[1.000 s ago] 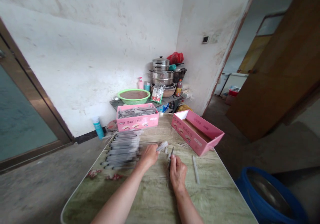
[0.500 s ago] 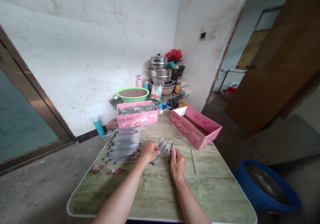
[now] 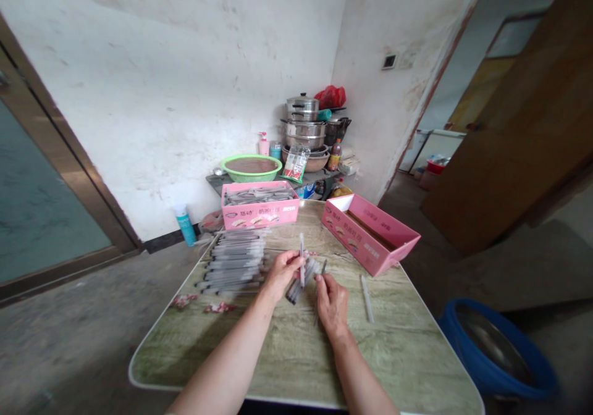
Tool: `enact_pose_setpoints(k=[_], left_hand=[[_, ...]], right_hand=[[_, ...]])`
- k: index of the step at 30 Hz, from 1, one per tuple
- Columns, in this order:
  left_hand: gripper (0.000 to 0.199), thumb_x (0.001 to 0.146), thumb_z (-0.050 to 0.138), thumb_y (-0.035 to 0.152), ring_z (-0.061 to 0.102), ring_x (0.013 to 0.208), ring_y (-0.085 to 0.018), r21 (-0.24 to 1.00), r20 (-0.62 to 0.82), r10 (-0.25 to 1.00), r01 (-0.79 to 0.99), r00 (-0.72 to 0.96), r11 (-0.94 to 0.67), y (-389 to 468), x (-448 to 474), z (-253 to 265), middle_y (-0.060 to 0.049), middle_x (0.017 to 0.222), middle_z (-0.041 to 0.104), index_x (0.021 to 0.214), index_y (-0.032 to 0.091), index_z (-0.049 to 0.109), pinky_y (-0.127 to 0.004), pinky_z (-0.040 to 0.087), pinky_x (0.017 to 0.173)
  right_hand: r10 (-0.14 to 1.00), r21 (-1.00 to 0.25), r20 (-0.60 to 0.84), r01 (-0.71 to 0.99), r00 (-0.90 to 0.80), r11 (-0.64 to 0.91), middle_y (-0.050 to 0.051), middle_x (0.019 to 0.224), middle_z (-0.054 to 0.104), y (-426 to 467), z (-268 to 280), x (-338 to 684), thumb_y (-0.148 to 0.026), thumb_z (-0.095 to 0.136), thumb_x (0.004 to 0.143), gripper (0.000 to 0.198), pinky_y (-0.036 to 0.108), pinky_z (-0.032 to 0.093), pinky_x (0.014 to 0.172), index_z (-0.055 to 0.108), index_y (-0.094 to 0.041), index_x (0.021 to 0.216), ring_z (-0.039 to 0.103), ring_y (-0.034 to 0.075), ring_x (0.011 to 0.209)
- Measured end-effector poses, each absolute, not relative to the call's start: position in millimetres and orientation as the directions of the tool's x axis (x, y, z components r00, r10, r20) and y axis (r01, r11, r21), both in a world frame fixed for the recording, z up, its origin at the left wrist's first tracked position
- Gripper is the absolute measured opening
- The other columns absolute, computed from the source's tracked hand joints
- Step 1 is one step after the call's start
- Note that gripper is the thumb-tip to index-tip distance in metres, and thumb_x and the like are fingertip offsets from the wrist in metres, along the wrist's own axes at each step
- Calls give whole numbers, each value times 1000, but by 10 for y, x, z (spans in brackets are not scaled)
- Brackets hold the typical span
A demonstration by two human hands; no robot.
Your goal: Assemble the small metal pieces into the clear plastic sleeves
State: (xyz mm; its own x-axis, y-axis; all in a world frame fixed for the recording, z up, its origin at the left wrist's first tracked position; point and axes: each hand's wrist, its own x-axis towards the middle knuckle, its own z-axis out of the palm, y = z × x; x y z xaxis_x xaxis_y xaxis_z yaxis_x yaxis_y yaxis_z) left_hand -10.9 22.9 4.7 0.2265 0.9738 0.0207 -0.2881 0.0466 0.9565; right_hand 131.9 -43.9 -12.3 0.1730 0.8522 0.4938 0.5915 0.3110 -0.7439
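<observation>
My left hand [image 3: 281,274] is closed, pinching a pale, pen-like tube [image 3: 302,259] upright between thumb and fingers. Thin dark sticks, which look like pen refills [image 3: 323,267], poke out of my closed right hand [image 3: 332,304]. Between the hands a small bunch of pens [image 3: 296,288] lies on the table. Left of them, a wide layer of translucent pens with dark ends [image 3: 238,260] is spread in rows. A single whitish tube [image 3: 367,297] lies to the right of my right hand.
A pink box full of pens [image 3: 260,216] stands at the table's far left; another pink box [image 3: 365,245] with a bare brown bottom sits far right. Behind are a green basin [image 3: 251,177] and stacked pots [image 3: 306,132]. A blue tub [image 3: 500,365] stands right of the table [image 3: 278,365].
My left hand has risen from the small bunch and now holds one tube upright. My right hand stays closed on the dark sticks. The view has shifted slightly.
</observation>
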Motion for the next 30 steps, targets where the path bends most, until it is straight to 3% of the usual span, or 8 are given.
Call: enact_pose_setpoints(k=[4,8,25,30], left_hand=[[43,69,75,47,65,76,-18,887,84,981,-462,176,7,203,-45,67,-9,91,68,94,14,65,-29,54,66],[43,68,76,48,66,84,-21,849,99,988,-528,119,-22,217,-55,40,-8,89,69,92,15,62,-32,55,70],[45,64,78,49,66,71,-19,865,49,995,-502,91,3,236,-43,-18,-7,81,69,86,14,61,-30,54,64],[42,66,78,47,65,68,-17,857,71,993,-515,94,-12,238,-42,-26,-6,79,68,84,14,60,-28,53,61]], right_hand=[[874,-723,477,607,92,331,-2,53,51,-461,-98,1294,-44,35,97,47,23,30,51,61,-16,69,46,12,49],[884,-702,466,623,36,345,-2,52,50,-471,-102,1281,-44,34,98,47,24,31,51,63,-16,73,46,12,48],[877,-745,477,558,63,365,0,60,58,-475,-93,1263,-41,46,93,34,23,35,55,60,-17,73,51,14,55],[893,-732,448,588,34,345,-1,54,54,-474,-119,1254,-42,36,98,42,23,34,54,61,-17,74,50,13,50]])
